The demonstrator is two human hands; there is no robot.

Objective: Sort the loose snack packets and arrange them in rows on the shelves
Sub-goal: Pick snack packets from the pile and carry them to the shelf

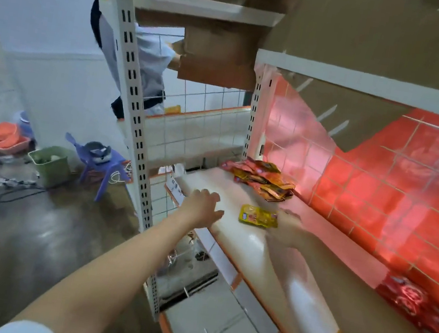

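Head view: I see a smooth, pale shelf (pixel 239 198) with a rounded front.
Yellow packet (pixel 258 216): flat, glossy — mid-shelf.
Left hand (pixel 202 205): fingers straight, empty.
Right hand (pixel 288 226): blurred — touching the packet; grip unclear.

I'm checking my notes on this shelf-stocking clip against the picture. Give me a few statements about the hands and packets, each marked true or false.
1. A single yellow packet lies on the white shelf between the two hands. True.
2. The left hand grips the yellow packet. False: it is open over the shelf, apart from the packet.
3. A pile of orange and yellow packets sits at the far end of the shelf. True.
4. The right hand is at the yellow packet's right edge. True, though it is blurred.
5. The panel behind the shelf is blue. False: it is red.
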